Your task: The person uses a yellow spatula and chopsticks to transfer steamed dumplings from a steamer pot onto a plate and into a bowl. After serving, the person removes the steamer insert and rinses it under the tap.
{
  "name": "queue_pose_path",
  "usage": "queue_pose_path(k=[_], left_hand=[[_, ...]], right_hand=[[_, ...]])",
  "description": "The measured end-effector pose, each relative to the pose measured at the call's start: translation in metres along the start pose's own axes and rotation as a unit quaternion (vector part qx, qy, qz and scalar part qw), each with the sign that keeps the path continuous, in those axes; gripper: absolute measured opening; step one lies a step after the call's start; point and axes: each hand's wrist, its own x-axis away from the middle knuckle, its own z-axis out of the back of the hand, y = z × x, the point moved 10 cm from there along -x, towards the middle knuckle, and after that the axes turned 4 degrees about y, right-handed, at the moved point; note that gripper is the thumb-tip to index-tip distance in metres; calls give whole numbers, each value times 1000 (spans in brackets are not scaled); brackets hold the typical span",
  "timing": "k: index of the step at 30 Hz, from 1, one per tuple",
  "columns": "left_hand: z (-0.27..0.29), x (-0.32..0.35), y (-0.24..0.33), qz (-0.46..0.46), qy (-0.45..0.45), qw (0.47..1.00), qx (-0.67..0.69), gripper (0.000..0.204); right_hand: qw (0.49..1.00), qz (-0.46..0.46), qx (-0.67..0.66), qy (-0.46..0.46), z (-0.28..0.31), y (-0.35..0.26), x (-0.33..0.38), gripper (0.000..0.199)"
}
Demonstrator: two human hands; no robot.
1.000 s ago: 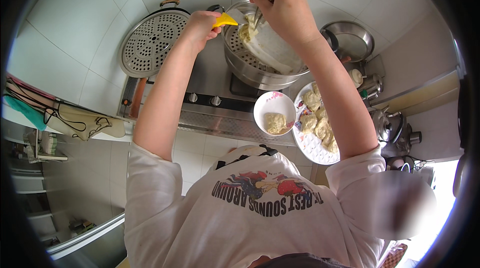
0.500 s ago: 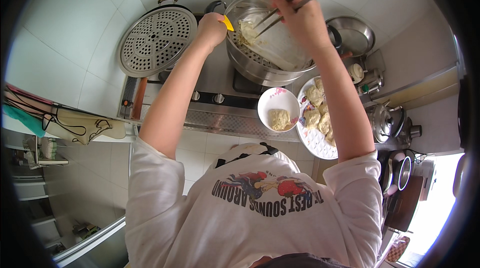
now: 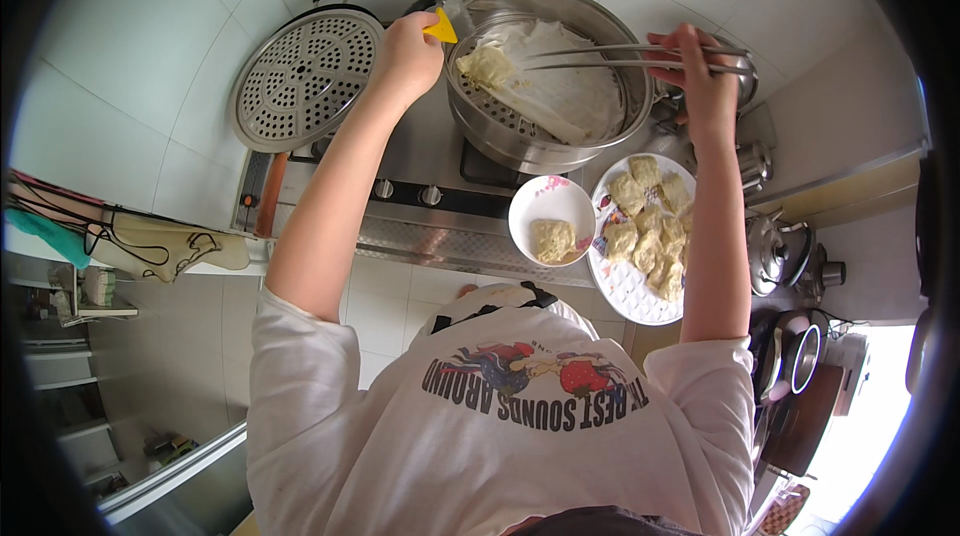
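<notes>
My left hand (image 3: 408,56) is closed around a small yellow triangular piece (image 3: 441,27) at the left rim of the steel steamer pot (image 3: 520,153). In my right hand (image 3: 700,76) is a pair of metal chopsticks (image 3: 615,58), lying nearly level across the pot. Their tips reach a pale yellow, lumpy food piece (image 3: 486,66) at the pot's left side. Beneath the tips, a whitish steamer cloth (image 3: 570,86) covers much of the perforated rack (image 3: 510,119). A similar food piece (image 3: 553,239) sits in a white bowl (image 3: 550,194) in front.
A white plate (image 3: 612,288) holds several food pieces (image 3: 648,226) beside the bowl. Left of the pot, a perforated steamer tray (image 3: 305,76) leans against the wall. Stove knobs (image 3: 431,195) line the front edge. A kettle (image 3: 768,254) stands at the right.
My right hand has moved right and slightly down, bringing the chopsticks from steep to nearly level. My left hand has shifted slightly up and left with the yellow piece.
</notes>
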Motion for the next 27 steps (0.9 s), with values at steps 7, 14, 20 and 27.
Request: queue_pose_path(k=[7, 14, 20, 27], left_hand=[[-28, 42, 10, 166, -77, 927, 326, 29], [-49, 26, 64, 128, -28, 876, 463, 19], [-95, -10, 110, 95, -76, 936, 330, 25], [-120, -17, 100, 23, -125, 968, 215, 29]], right_hand=[[985, 128, -16, 113, 90, -74, -1, 45], [990, -18, 23, -136, 30, -59, -50, 28], [921, -254, 73, -286, -91, 57, -43, 34], [921, -231, 111, -294, -103, 94, -62, 25]])
